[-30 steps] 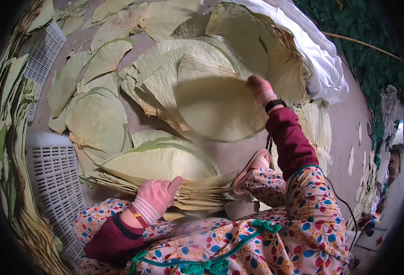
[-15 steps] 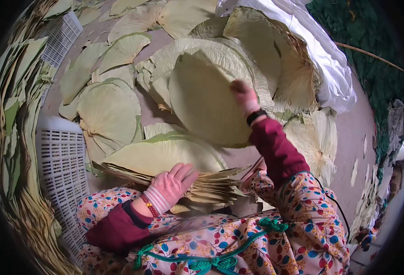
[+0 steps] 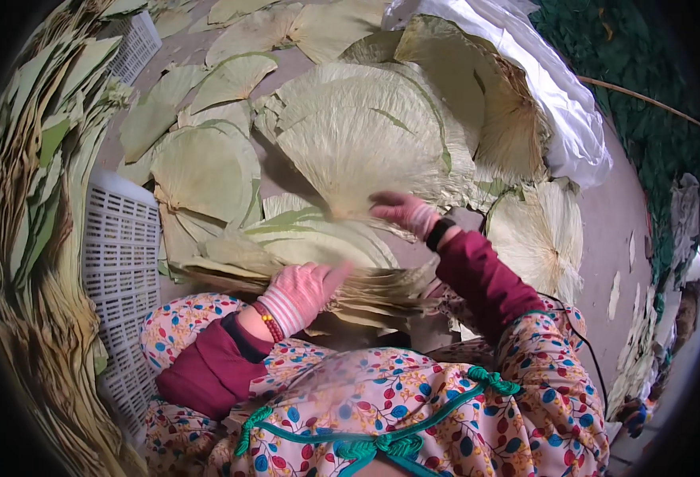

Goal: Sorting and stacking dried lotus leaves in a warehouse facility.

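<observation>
Pink cotton-like cloth (image 3: 350, 397), printed with red and blue leaf shapes, edged in green cord: nearest item, over the person's lap. Left hand (image 3: 296, 294), in a pink glove with striped cuff: laid across the stack of folded, straw-coloured dry leaves (image 3: 390, 296); whether the fingers pinch it cannot be told. Stack: at the lap's far edge, slightly blurred. Right hand (image 3: 404, 213), gloved alike, black band at wrist: fingers partly bent at the base of the broad, pale-green, fan-shaped dry leaf (image 3: 358, 151); contact or grip cannot be told.

Risks, as judged: stack may slip or fan apart if the left hand's pressure eases; brittle leaf may split along its ribs if pulled sharply or bent hard.

Condition of leaf: near the middle of the grey floor (image 3: 600, 219), over others; papery, finely ribbed, creased, rim tinged greener, base yellowish.

Floor's left edge: white slatted plastic basket (image 3: 123, 246). Floor's far right corner: crumpled white sheeting (image 3: 560, 103), dark-green heap (image 3: 636, 95) beyond.
</observation>
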A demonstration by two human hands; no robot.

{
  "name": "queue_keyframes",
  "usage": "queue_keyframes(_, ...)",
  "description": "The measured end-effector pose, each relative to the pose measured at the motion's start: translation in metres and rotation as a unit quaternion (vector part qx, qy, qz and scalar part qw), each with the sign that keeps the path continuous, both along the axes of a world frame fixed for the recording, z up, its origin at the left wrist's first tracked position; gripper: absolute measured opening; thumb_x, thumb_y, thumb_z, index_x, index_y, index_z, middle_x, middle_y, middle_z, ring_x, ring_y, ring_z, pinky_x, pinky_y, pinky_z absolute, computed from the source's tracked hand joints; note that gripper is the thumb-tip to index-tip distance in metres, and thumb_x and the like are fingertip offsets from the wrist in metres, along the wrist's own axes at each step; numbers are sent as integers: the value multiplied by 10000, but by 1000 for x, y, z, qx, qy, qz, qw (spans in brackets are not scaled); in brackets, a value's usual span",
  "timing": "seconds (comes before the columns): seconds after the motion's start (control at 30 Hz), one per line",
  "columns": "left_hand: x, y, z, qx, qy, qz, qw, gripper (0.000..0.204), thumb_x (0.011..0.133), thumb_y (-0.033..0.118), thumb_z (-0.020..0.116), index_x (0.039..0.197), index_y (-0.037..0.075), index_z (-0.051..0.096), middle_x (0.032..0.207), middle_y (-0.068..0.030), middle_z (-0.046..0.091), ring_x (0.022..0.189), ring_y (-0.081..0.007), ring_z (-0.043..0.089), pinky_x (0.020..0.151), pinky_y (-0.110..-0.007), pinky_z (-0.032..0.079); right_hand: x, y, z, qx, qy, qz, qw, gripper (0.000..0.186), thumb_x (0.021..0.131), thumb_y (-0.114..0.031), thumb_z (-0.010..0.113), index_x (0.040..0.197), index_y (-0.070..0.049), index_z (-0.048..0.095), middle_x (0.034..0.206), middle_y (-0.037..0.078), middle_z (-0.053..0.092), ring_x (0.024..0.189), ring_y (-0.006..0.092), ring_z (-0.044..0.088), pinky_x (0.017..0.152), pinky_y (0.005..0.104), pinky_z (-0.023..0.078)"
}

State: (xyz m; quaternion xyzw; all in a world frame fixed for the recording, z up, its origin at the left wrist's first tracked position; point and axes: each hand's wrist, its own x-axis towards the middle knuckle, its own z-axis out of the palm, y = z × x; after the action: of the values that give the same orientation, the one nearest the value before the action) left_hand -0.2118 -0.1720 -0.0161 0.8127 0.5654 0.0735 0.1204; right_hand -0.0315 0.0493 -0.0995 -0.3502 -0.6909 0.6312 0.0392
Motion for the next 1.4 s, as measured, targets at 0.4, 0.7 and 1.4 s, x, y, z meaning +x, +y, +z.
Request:
queue_keyframes(0.4, 8, -5, -6, -52, 72, -28, 996, 456, 767, 119, 444, 1223, 113, 439, 738, -12, 495, 696, -165, 537, 699, -304, 451, -130, -37, -102, 350, -424, 332, 767, 421, 898, -404, 337, 996, -123, 635, 982, 45, 634, 939, 224, 596, 799, 408, 429)
queue_keyframes(0.7, -2, 13, -1, -59, -6, 9, 998, 489, 769, 132, 452, 1257, 127, 418, 1076, -87, 509, 1028, -209, 502, 651, -276, 464, -111, -46, -26, 375, -297, 390, 787, 242, 753, -251, 551, 976, -159, 534, 657, 78, 605, 593, 271, 605, 494, 394, 458)
queue_keyframes(1.4, -2, 7, -8, -18, 58, 20, 998, 539, 747, 127, 489, 1276, 177, 399, 869, -47, 494, 661, -174, 547, 545, -292, 460, -70, 19, -23, 425, -234, 150, 861, 823, 595, -370, 738, 1285, -115, 371, 1262, 150, 413, 1191, 325, 363, 952, 427, 319)
